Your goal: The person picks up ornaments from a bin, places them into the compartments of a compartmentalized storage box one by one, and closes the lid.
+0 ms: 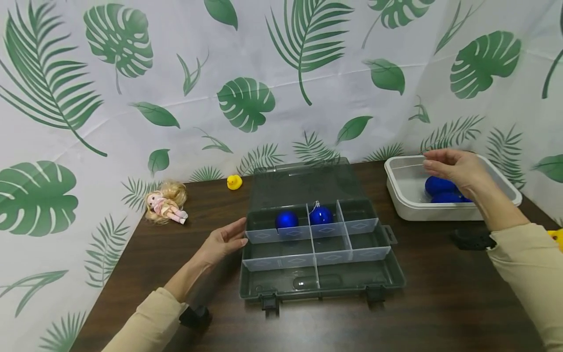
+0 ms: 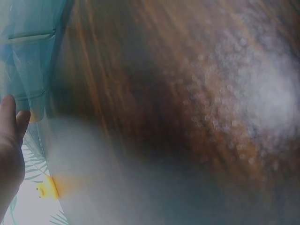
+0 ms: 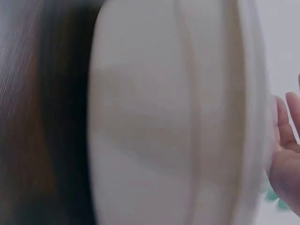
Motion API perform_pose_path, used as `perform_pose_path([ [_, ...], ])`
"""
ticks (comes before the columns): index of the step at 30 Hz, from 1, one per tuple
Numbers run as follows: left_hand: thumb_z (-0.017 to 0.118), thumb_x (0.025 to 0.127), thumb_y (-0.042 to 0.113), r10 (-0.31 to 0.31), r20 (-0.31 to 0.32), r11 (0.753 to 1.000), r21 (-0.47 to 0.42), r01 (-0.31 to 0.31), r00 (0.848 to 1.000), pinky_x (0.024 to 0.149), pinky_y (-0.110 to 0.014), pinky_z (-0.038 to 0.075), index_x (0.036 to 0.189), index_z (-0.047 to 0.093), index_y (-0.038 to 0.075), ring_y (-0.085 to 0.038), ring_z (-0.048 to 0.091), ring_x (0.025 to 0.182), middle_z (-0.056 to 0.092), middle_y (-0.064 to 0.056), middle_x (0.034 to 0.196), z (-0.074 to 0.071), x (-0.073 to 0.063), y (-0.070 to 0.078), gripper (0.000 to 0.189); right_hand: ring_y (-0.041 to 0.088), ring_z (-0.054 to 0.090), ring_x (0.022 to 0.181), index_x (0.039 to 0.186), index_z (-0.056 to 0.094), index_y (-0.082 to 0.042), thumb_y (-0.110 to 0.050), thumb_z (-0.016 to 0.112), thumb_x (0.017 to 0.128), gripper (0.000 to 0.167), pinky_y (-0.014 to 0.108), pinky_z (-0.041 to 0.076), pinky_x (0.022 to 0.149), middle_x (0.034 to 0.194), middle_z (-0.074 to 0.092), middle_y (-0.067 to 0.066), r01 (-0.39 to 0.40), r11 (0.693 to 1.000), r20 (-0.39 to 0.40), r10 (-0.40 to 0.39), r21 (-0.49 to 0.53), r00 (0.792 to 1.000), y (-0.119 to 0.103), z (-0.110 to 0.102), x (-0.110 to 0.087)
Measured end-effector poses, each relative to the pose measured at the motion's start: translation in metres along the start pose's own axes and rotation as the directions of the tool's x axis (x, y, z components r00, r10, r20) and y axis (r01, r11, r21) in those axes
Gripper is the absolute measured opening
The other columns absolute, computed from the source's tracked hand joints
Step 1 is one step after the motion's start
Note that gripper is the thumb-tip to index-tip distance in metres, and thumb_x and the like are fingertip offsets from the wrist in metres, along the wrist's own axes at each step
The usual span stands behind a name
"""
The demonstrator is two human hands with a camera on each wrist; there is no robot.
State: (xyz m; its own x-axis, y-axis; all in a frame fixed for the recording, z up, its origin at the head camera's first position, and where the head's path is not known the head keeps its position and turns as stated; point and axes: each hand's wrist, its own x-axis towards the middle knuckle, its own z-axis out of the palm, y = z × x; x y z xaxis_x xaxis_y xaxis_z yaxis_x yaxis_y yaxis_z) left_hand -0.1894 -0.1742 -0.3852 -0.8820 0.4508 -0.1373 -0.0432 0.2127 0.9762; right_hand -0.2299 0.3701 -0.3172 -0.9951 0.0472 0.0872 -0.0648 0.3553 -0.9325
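There was the left hand (image 1: 222, 239), up against the left wall of the grey see-through box (image 1: 277, 281), fingers loosely extended and wrapped round nothing; whether the far fingertips pressed on the plastic was hard to tell. Over on the right, the right hand (image 1: 462, 168) hovered above the white tub (image 1: 422, 211), fingers parted and slightly bent, nothing visible in their hold, the palm turned out of sight. Beneath it, blue baubles (image 1: 440, 186) lay in the tub, partly covered by hand and wrist, so no sure count there! Two more sat in the box's back row: a matt ball (image 1: 287, 219) on the left, a shiny ball (image 1: 322, 215) in the middle, silver loop up, both veiled low down by the frosted divider. The left wrist view gave mostly blurred table (image 2: 154, 93), its hand cropped at the edge; the right wrist view, a smeared tub wall hiding everything inside. A yellow object (image 1: 556, 238) was sliced off at far right.
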Motion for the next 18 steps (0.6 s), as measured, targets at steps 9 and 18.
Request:
perform_pose_path([
  [9,0.056,0.093,0.003,-0.020,-0.016,1.000,-0.007,0.020,1.000,0.106,-0.043,0.033,0.147,0.023,-0.003,-0.036,0.029,0.137,0.025,-0.023,0.151,0.000,-0.002,0.000,0.063,-0.006,0.047,0.082,0.124,0.056,-0.002,-0.044,0.063,0.087,0.057,0.029,0.045,0.083,0.084,0.055,-0.026,-0.106,0.931,-0.125,0.066,-0.349,0.990,0.033,-0.029,0.006],
  [18,0.056,0.093,0.004,-0.009,-0.011,1.000,-0.011,0.009,1.000,0.105,-0.040,0.035,0.147,0.023,-0.004,-0.037,0.028,0.137,0.024,-0.024,0.151,0.000,-0.001,-0.001,0.063,0.035,0.050,0.105,0.128,0.046,0.013,-0.036,0.057,0.092,0.061,0.059,0.033,0.096,0.119,0.053,0.032,-0.123,0.889,-0.091,0.093,-0.440,0.992,0.041,-0.027,0.008],
])
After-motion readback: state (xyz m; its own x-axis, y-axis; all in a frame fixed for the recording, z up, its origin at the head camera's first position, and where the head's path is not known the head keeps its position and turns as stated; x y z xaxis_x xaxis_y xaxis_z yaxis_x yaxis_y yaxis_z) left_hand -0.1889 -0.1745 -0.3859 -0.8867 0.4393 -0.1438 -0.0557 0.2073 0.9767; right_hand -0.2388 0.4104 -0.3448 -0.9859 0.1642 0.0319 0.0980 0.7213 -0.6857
